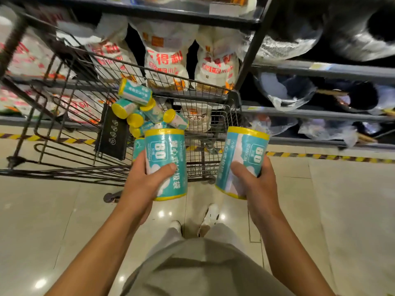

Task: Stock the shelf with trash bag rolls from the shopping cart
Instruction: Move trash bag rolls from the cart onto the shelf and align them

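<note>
My left hand grips a teal trash bag roll with yellow ends, held upright in front of the shopping cart. My right hand grips a second teal roll, tilted slightly, just right of the cart. Several more teal and yellow rolls lie piled inside the cart's basket. The dark metal shelf stands behind and to the right of the cart.
White printed sacks fill the shelf bays behind the cart. Clear-wrapped dark goods sit on the right shelves. A yellow and black floor stripe runs along the shelf base. Glossy tiled floor lies under my feet.
</note>
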`<state>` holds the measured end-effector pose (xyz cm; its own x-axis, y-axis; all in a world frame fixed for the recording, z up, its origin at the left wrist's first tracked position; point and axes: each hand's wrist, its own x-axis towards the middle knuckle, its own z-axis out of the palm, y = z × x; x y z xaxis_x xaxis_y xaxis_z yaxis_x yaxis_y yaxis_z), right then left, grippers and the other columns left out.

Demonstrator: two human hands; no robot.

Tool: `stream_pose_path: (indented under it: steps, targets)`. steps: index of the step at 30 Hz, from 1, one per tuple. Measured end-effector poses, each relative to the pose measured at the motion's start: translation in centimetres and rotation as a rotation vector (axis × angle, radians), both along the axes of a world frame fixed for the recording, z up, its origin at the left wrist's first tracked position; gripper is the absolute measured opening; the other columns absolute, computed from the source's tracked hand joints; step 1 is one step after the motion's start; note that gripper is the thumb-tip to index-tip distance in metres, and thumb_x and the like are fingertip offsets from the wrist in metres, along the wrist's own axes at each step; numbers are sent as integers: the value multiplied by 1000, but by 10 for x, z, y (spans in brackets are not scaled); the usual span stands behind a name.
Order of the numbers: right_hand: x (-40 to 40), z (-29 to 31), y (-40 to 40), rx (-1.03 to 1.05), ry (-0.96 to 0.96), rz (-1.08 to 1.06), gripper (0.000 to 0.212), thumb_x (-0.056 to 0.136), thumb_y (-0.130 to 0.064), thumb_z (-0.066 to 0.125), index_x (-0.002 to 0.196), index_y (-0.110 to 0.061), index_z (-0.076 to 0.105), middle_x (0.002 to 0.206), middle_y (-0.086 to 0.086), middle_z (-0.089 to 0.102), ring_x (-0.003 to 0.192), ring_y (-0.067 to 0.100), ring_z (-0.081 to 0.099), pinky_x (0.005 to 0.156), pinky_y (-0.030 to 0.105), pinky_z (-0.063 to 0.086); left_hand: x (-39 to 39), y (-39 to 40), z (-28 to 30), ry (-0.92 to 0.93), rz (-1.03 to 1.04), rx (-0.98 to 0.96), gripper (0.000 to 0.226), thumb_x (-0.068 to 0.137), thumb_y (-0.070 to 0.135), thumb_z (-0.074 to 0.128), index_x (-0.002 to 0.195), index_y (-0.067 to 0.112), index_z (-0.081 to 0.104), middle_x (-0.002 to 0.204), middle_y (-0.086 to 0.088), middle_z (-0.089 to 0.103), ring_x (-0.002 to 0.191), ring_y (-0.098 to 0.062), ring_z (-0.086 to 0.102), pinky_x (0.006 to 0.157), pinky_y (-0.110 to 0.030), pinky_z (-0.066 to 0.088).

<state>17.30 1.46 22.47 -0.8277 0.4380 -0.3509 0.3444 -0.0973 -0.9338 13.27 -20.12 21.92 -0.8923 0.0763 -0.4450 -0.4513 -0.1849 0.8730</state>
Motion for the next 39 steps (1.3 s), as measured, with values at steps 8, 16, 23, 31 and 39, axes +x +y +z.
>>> stream_pose_path:
  steps: [8,16,23,31,39]
  targets:
    - [59,-3,80,-14,6,-244,37,85,-12,77,115,-25,60,102,-5,74,92,15,73,75,33,59,2,109,11,93,-240,-40,55,78,11,75,128,22,55,108,2,74,96,-18,72,74,-33,59]
    - [91,7,217,-53,86,-396,48,65,-28,79,108,-31,59,95,-7,74,81,11,73,58,25,56,3,267,18,185,-412,-11,62,70,20,82,126,22,56,112,0,73,99,-22,72,76,-37,58]
    - [99,21,313,-46,146,-472,50,63,-31,75,110,-30,58,92,-10,74,77,9,73,55,23,54,-2,383,31,271,-488,-26,67,68,14,84,127,22,56,111,2,74,98,-18,72,76,-33,57]
    - [60,19,380,-25,192,-547,55,62,-28,76,114,-26,58,96,-5,74,81,13,74,62,23,57,-51,470,44,264,-573,0,68,55,34,84,118,27,60,108,3,74,95,-18,73,74,-33,57]
    - [-62,44,453,102,238,-455,48,68,-27,79,111,-31,58,98,-14,74,87,9,73,65,25,59,-156,524,43,277,-560,58,73,54,37,83,122,25,59,110,2,74,98,-20,72,73,-31,57]
